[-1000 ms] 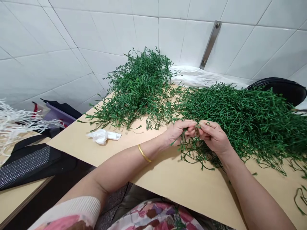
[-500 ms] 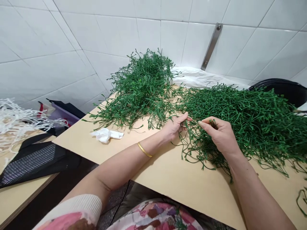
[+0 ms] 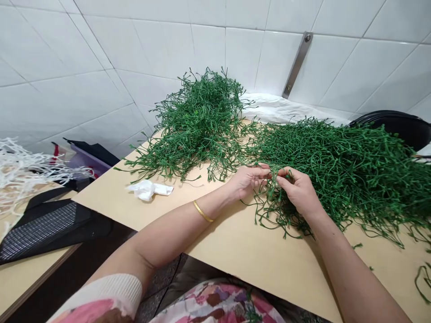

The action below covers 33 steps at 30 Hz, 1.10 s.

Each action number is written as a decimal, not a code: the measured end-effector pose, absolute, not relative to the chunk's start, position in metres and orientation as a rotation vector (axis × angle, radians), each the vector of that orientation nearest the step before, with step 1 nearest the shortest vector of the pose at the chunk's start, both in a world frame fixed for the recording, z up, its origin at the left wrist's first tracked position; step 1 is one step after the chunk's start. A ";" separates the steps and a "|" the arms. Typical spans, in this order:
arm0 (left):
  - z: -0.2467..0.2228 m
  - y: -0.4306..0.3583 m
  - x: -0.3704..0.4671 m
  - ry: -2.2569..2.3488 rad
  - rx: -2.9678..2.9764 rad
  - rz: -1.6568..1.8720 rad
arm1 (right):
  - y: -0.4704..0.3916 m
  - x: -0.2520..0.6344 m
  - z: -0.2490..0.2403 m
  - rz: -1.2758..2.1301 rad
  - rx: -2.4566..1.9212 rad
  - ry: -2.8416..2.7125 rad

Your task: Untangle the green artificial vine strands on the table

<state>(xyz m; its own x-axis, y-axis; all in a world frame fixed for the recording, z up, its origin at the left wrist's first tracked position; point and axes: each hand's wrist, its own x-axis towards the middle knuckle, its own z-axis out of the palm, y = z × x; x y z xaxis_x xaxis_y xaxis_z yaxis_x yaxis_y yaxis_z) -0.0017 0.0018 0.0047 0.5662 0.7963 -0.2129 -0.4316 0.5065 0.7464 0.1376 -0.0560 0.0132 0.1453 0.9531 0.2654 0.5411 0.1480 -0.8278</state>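
Observation:
My left hand (image 3: 251,180) is closed in a pinch on thin green plastic stems at the near edge of a large heap. My right hand (image 3: 298,186) pinches the same stems (image 3: 273,179) just to the right, its fingertips almost touching the left ones. Loose strands hang below both hands onto the tan board (image 3: 229,233). Behind and right of them spreads the big green stem heap (image 3: 336,157), its strands tipped with small knobs. A second, taller pile of green stems (image 3: 205,112) stands to the left. The exact strand between the fingertips is too small to make out.
A crumpled white tissue (image 3: 148,190) lies left of my left forearm. White stems (image 3: 30,175) and a black mesh bag (image 3: 43,229) rest on another board at far left. White plastic sheeting (image 3: 286,107) and a black round object (image 3: 393,128) are by the tiled wall.
My right hand has moved left, bringing its fingertips close to the left hand's. The left fingers have straightened slightly toward the right. The piles stay where they were.

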 end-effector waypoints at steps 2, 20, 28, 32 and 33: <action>0.005 0.002 -0.002 0.623 0.712 0.783 | -0.055 0.138 0.013 0.566 -1.508 -1.522; 0.011 -0.003 -0.002 0.662 0.975 0.910 | -0.054 0.138 0.011 0.895 -1.335 -1.365; 0.016 -0.001 -0.005 0.670 0.943 0.777 | -0.054 0.145 0.015 1.012 -1.311 -1.461; 0.014 0.003 -0.008 0.636 0.958 0.722 | -0.055 0.145 0.017 1.026 -1.319 -1.472; 0.013 0.003 -0.008 0.622 0.965 0.706 | -0.055 0.144 0.016 1.012 -1.320 -1.473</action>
